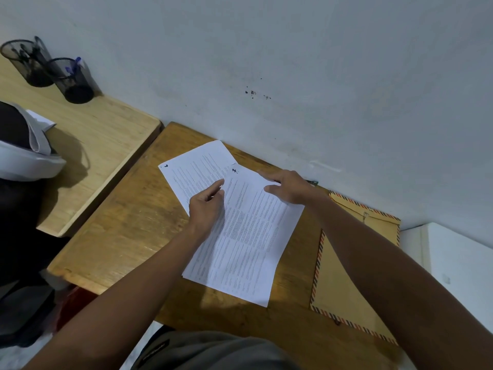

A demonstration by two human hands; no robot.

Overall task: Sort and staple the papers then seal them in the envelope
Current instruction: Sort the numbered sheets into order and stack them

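Two printed white sheets lie overlapping on a brown wooden desk (128, 231). The top sheet (248, 241) carries a handwritten mark at its upper corner. The lower sheet (194, 166) sticks out toward the far left. My left hand (206, 206) rests on the left edge of the top sheet, forefinger pointing and touching the paper. My right hand (289, 186) lies flat on the top sheet's far right corner, fingers spread. A brown envelope (346, 276) with a striped border lies at the desk's right side, partly under my right forearm.
A lighter wooden desk (101, 140) adjoins on the left with two black mesh pen cups (72, 81) and a person's sleeve with papers (29, 153). A grey wall runs close behind. A white cabinet (453, 257) stands right. A small dark object (313, 182) peeks out behind my right hand.
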